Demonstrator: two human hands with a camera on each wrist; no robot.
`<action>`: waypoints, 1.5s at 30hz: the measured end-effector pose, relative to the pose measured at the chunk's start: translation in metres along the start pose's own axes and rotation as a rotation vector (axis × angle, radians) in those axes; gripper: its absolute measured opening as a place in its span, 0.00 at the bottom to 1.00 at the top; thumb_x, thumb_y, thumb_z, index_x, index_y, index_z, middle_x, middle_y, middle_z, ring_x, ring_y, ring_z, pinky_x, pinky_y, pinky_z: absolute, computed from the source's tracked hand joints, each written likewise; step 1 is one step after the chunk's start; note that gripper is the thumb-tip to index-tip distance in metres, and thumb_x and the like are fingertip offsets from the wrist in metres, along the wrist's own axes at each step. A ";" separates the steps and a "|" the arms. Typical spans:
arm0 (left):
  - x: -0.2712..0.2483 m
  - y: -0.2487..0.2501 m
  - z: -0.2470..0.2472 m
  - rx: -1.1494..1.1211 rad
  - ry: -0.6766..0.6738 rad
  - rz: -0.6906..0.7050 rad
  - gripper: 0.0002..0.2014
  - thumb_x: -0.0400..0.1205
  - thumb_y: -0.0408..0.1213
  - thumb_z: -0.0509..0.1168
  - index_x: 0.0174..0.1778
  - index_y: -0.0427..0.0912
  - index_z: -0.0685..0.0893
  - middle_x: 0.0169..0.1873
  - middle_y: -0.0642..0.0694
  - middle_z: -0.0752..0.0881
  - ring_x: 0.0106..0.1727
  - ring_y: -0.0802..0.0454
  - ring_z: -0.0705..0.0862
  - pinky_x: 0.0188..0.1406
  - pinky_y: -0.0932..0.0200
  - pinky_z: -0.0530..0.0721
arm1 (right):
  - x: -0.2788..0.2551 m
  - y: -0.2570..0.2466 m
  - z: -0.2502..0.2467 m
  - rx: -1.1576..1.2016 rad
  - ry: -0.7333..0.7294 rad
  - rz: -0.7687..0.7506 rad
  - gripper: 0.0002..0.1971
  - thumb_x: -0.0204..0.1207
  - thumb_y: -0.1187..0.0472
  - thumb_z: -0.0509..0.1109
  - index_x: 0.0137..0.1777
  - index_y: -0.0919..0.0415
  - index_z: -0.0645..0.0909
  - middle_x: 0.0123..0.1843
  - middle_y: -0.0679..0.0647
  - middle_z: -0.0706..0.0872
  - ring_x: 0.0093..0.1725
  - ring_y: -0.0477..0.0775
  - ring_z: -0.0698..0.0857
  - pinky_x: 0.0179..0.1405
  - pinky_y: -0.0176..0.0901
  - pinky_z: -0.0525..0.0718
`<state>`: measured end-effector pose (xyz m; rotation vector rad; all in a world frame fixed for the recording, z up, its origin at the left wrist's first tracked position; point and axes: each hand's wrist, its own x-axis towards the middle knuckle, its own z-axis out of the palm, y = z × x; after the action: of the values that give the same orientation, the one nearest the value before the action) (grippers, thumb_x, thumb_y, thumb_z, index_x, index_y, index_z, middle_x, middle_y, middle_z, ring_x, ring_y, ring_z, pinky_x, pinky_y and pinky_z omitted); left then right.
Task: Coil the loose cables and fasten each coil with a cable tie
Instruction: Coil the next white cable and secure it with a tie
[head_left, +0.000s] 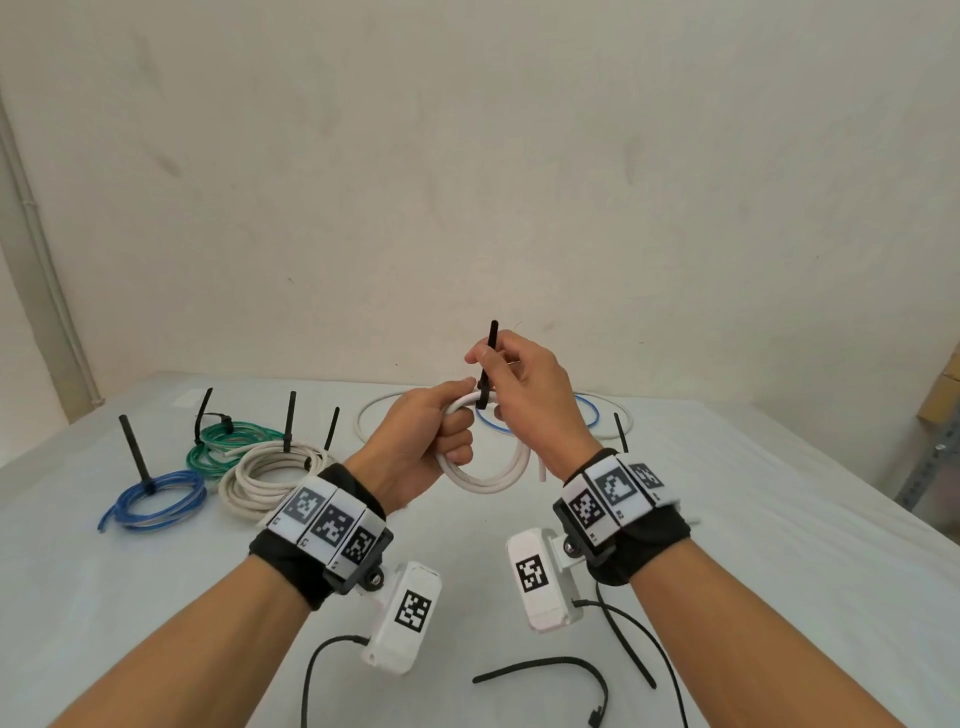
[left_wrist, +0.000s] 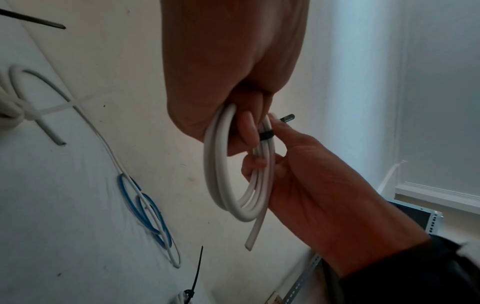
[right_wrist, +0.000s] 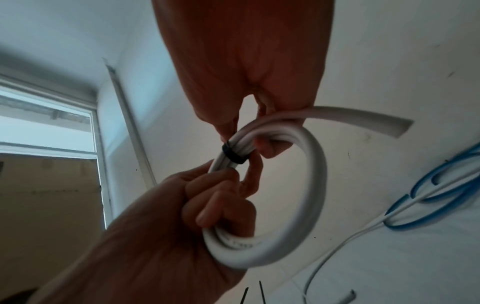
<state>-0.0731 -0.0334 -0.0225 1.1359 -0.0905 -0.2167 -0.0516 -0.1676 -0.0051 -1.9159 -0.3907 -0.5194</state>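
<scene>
Nearest, two loose black cable ties (head_left: 550, 675) lie on the white table (head_left: 779, 545). Above them, held clear of the table, the left hand (head_left: 421, 447) has its fingers curled round a small white cable coil (head_left: 488, 478), gripping one side of the loops. The right hand (head_left: 524, 395) pinches the upright tail of a black cable tie (head_left: 488, 364) between thumb and forefinger; the tie's band wraps the coil's strands just beside the left fingers (left_wrist: 248, 129). Further left on the table lie three tied coils: a blue coil (head_left: 156, 499), a cream coil (head_left: 265, 478) and a green coil (head_left: 228, 447). Behind the hands, loose white cable (head_left: 379, 415) and blue cable (head_left: 587, 415) lie before the wall (head_left: 467, 156).
</scene>
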 end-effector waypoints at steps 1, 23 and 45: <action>-0.001 0.001 0.001 0.000 -0.006 0.012 0.09 0.90 0.37 0.60 0.45 0.40 0.77 0.21 0.52 0.56 0.21 0.54 0.54 0.23 0.60 0.60 | 0.000 -0.001 -0.001 0.024 0.016 0.018 0.10 0.87 0.52 0.67 0.46 0.49 0.87 0.39 0.51 0.86 0.41 0.58 0.86 0.44 0.54 0.87; -0.006 0.010 -0.005 -0.023 -0.001 0.057 0.13 0.88 0.32 0.55 0.43 0.35 0.83 0.21 0.52 0.56 0.23 0.54 0.52 0.24 0.59 0.61 | -0.007 -0.003 -0.016 0.236 -0.260 0.181 0.13 0.84 0.54 0.76 0.55 0.66 0.88 0.37 0.48 0.86 0.25 0.44 0.73 0.28 0.38 0.76; -0.006 0.038 -0.008 0.803 -0.030 -0.013 0.23 0.88 0.43 0.50 0.45 0.36 0.89 0.33 0.42 0.89 0.34 0.49 0.85 0.49 0.50 0.86 | -0.011 0.003 0.001 -0.258 -0.198 -0.010 0.17 0.92 0.57 0.55 0.44 0.59 0.81 0.34 0.50 0.85 0.34 0.53 0.81 0.43 0.56 0.83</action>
<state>-0.0726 -0.0100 0.0090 1.9323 -0.2076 -0.2139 -0.0589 -0.1677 -0.0134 -2.2258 -0.4796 -0.4020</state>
